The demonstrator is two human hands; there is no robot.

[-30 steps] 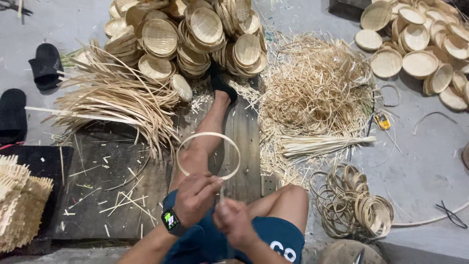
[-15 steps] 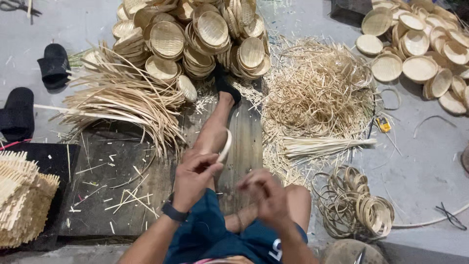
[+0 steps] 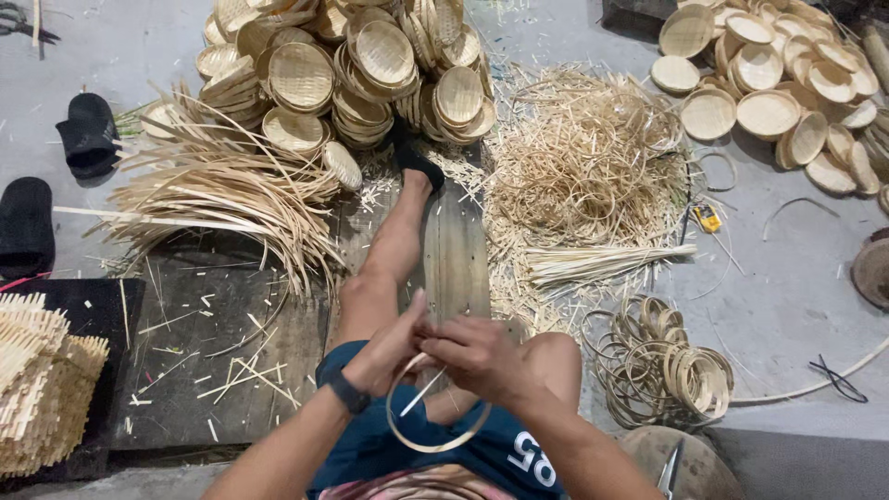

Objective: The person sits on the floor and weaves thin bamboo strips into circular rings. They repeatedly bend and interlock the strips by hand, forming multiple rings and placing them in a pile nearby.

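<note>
The person sits on a dark wooden board (image 3: 458, 250) with one leg stretched along it. Just nearer than the board's close end, over the lap, both hands meet at the top of a thin bamboo ring (image 3: 435, 407). The left hand (image 3: 389, 347) curls its fingers closed around the ring's upper left arc; the right hand (image 3: 477, 356) pinches the rim beside it, fingers closed on the strip. A short sliver crosses inside the ring. Left of the board lie long bamboo strips (image 3: 222, 199); beyond its far end, a heap of woven baskets (image 3: 352, 65); right of it, a pile of finished rings (image 3: 662, 366)
</note>
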